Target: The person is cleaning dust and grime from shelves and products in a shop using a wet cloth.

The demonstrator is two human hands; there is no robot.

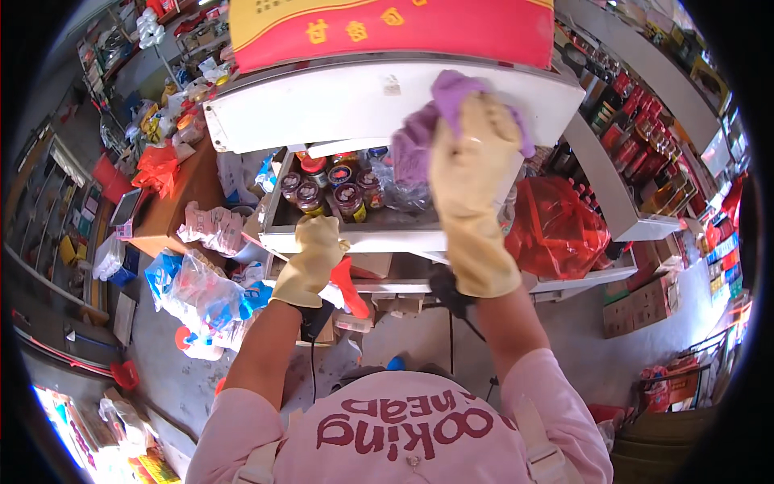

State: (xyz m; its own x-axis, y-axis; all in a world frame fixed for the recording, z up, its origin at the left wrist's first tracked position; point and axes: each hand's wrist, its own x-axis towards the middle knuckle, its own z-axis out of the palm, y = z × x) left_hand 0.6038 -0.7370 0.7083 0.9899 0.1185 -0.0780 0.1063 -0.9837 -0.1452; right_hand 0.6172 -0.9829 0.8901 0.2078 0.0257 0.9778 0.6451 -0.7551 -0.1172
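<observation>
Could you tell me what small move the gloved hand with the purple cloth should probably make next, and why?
Probably a short sideways sweep along the white shelf. The right hand presses the purple cloth flat on the shelf's right part, while most of the surface to its left lies beyond the cloth. The left hand grips the lower shelf edge by the jars, seemingly steadying.

Jars (330, 189) are sitting in a tray (355, 238) below the shelf board (339, 105). A cloth (435, 121) is lying on that board, a bag (556, 226) hanging right of the tray.

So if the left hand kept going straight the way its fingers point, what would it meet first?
The left hand already rests on the white tray's front rim; going straight on, it would probably meet the jars inside first, though depth is unclear.
</observation>
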